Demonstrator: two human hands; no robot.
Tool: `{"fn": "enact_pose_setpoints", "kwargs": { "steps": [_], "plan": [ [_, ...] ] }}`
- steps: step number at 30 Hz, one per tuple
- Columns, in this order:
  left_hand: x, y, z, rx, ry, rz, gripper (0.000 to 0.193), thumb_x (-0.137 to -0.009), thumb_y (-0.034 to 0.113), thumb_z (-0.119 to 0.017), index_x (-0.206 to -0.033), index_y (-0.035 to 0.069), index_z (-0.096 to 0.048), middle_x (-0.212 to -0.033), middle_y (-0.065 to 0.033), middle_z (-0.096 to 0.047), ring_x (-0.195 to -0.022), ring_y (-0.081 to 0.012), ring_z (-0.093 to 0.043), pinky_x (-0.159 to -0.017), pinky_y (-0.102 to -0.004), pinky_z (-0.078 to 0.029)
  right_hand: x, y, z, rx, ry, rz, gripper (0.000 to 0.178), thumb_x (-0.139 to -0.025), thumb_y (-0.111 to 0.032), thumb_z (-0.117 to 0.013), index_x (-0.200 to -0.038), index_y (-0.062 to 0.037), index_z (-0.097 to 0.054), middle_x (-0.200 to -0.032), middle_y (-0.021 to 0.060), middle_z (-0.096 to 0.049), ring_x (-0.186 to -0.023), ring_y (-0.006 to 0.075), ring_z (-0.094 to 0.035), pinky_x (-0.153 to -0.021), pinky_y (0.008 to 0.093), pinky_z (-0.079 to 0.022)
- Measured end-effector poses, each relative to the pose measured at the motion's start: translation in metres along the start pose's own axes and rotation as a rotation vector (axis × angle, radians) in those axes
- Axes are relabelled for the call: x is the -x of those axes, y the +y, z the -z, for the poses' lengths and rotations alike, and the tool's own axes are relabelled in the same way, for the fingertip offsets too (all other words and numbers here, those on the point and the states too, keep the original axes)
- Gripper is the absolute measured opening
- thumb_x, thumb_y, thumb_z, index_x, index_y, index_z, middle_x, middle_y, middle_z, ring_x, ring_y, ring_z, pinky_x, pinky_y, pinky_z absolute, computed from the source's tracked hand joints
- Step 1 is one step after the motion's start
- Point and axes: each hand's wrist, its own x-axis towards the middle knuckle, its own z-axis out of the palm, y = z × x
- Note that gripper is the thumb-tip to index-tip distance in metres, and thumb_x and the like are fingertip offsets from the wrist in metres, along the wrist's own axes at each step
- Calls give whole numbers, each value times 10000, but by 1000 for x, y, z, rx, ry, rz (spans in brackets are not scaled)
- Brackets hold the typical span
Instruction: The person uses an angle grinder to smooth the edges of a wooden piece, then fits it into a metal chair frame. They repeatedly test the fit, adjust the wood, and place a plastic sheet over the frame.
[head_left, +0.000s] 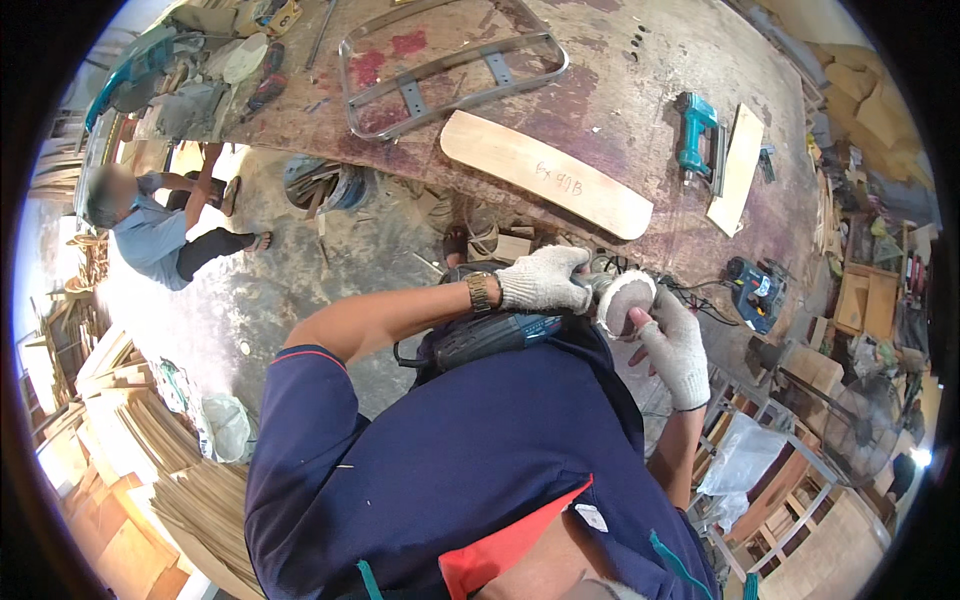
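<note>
An angle grinder [490, 340] with a dark blue body lies across the front of my torso. At its right end a round sanding disc [627, 302] with a pale rim faces up. My left hand [545, 280], in a white knit glove, is closed round the tool near its head; what lies under the fingers is partly hidden. My right hand [675, 350], gloved too but with a bare thumb tip, pinches the near right edge of the disc. Beyond both hands, a long wooden board [545, 175] with rounded ends rests on the worktable.
The worktable [620, 90] carries a metal frame [455, 75], a teal nail gun [697, 140], a narrow wood strip [738, 170] and a blue power tool [757, 293] with cables. Wood stacks [150, 440] stand left. Another person [160, 230] is at far left.
</note>
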Motion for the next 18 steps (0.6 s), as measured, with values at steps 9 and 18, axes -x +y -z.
{"fn": "enact_pose_setpoints", "kwargs": {
  "steps": [9,18],
  "plan": [
    [-5,-6,3,-27,34,-65,461,-743,301,-777,-1059,11,-610,-947,-196,-696,-918,-306,-692,-813,-385,-517,-13,26,-9,-129,137,18,355,-936,-249,-721,-1153,26,-662,-922,88,-728,-626,124,-671,-493,242,-474],
    [-10,-9,3,-58,-1,-50,542,-742,372,-806,-1070,0,-590,-971,-181,-670,-949,-289,-668,-841,-382,-508,-7,20,-3,87,213,101,442,-822,-131,-802,-1216,29,-682,-968,130,-688,-772,144,-638,-678,288,-507]
  ]
}}
